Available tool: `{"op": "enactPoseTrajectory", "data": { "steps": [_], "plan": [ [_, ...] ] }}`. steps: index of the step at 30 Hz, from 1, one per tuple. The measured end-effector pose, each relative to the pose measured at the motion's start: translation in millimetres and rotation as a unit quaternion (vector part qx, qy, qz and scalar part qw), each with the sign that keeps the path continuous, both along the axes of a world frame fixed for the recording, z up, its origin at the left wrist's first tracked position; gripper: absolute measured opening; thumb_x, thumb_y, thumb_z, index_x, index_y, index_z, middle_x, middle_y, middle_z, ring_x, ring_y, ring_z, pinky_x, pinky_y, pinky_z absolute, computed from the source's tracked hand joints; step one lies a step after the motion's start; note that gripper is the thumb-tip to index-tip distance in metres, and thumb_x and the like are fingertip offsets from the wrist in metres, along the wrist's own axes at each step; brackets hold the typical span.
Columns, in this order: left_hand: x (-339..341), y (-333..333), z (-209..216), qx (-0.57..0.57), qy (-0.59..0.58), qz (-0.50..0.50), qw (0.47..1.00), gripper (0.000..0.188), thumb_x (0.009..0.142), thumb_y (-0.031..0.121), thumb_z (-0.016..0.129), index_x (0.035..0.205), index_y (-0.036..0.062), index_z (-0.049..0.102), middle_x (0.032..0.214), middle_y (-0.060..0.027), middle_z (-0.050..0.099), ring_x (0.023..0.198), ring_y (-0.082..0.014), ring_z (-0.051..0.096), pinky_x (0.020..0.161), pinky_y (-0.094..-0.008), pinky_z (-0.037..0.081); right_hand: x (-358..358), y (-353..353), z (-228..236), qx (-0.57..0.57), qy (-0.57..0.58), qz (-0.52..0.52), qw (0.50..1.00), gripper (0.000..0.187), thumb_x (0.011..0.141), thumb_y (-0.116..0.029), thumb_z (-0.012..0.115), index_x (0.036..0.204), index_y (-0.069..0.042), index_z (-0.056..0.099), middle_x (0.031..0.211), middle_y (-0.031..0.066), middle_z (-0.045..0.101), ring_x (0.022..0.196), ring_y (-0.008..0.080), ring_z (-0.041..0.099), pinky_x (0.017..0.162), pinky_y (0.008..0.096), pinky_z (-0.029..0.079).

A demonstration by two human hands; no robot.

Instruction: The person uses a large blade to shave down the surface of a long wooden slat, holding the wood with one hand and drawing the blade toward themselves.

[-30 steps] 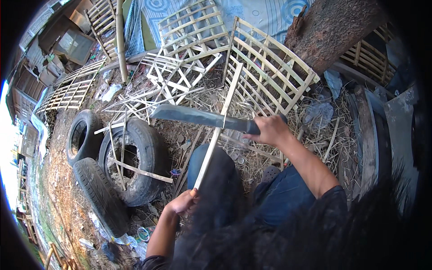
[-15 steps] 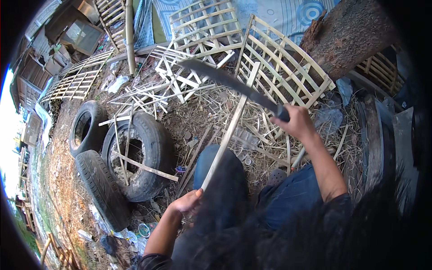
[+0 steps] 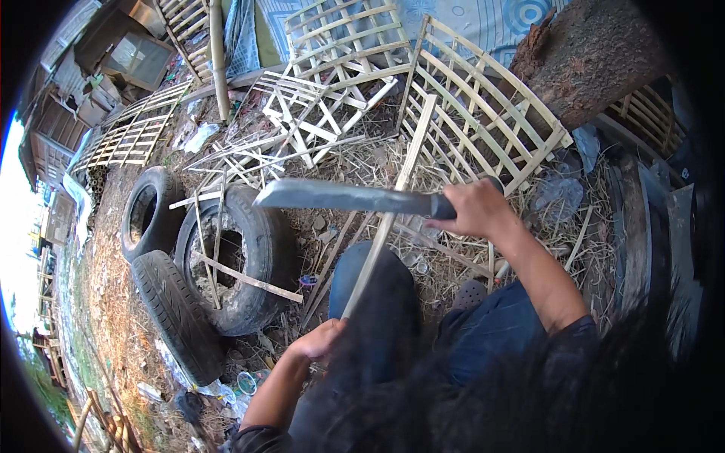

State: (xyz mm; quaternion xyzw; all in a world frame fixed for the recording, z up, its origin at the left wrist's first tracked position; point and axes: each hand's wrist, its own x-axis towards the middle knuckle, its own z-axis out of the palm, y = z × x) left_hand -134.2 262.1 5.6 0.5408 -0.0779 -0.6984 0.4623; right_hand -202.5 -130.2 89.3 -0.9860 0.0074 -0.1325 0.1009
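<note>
My right hand (image 3: pixel 474 208) is wrapped round the dark handle of a machete (image 3: pixel 332 198). Its broad grey blade points left and crosses over a pale bamboo strip (image 3: pixel 371 266); whether the two touch I cannot tell. Low in the view, my left hand (image 3: pixel 320 340) grips the near end of that strip, its fingers partly hidden by dark hair in front of the camera. The strip slants up and away past my knee (image 3: pixel 353 264), its far end near a bamboo lattice panel (image 3: pixel 476 98).
Three old tyres (image 3: pixel 285 264) lie at the left, loose strips (image 3: pixel 249 278) across one. More slatted panels (image 3: pixel 347 38) lean on a blue patterned sheet (image 3: pixel 453 23). A thick tree trunk (image 3: pixel 596 64) stands at the far right. Shavings (image 3: pixel 453 192) litter the ground.
The machete has swung down toward me, its blade turning from a slant to nearly level across the strip. My right hand moved slightly left; my left hand stays about where it was.
</note>
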Motion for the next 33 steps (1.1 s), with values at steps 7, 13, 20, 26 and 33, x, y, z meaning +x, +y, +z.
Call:
{"op": "enactPoseTrajectory", "data": {
  "steps": [7, 13, 20, 26, 33],
  "plan": [
    [-6, 0, 1, 0.002, 0.014, 0.049, 0.999, 0.053, 0.090, 0.063, 0.045, 0.068, 0.0157, 0.036, 0.053, 0.0064, 0.028, 0.041, -0.0057, 0.024, 0.037, -0.0223, 0.017, 8, -40, -25, 0.012, -0.021, -0.029, 0.999, 0.055, 0.069, -0.060, 0.073, 0.066, -0.008, 0.057, 0.059, 0.0112, 0.062, 0.056, 0.0275, 0.066, 0.057, 0.0378, 0.055],
    [-5, 4, 2, -0.016, -0.015, -0.007, 1.000, 0.055, 0.089, 0.065, 0.044, 0.067, 0.0160, 0.035, 0.050, 0.0064, 0.027, 0.040, -0.0059, 0.024, 0.036, -0.0225, 0.018, 4, 22, -23, -0.043, -0.047, 0.108, 0.992, 0.059, 0.076, -0.067, 0.063, 0.065, -0.008, 0.058, 0.056, 0.0092, 0.062, 0.049, 0.0221, 0.064, 0.051, 0.0345, 0.054],
    [-4, -6, 11, -0.027, 0.016, 0.020, 0.999, 0.056, 0.088, 0.068, 0.044, 0.067, 0.0168, 0.034, 0.051, 0.0070, 0.026, 0.040, -0.0053, 0.022, 0.035, -0.0222, 0.016, 0, -69, -17, 0.068, -0.012, -0.178, 0.982, 0.052, 0.081, -0.057, 0.065, 0.073, -0.006, 0.062, 0.059, 0.0101, 0.062, 0.054, 0.0237, 0.065, 0.054, 0.0348, 0.054],
    [-3, 2, 9, -0.007, 0.004, -0.007, 1.000, 0.055, 0.088, 0.068, 0.043, 0.067, 0.0172, 0.034, 0.052, 0.0077, 0.025, 0.041, -0.0047, 0.022, 0.035, -0.0219, 0.016, 3, 4, -30, -0.015, -0.033, 0.079, 0.996, 0.058, 0.074, -0.066, 0.065, 0.067, -0.009, 0.058, 0.061, 0.0080, 0.063, 0.055, 0.0224, 0.066, 0.054, 0.0356, 0.054],
    [-3, 10, -12, -0.029, -0.032, 0.013, 0.999, 0.057, 0.087, 0.069, 0.043, 0.068, 0.0166, 0.035, 0.052, 0.0073, 0.027, 0.041, -0.0048, 0.024, 0.035, -0.0222, 0.017, -17, -107, -20, 0.178, -0.131, -0.354, 0.909, 0.049, 0.086, -0.046, 0.064, 0.075, 0.002, 0.064, 0.059, 0.0176, 0.059, 0.054, 0.0346, 0.058, 0.053, 0.0400, 0.045]
  ]
}}
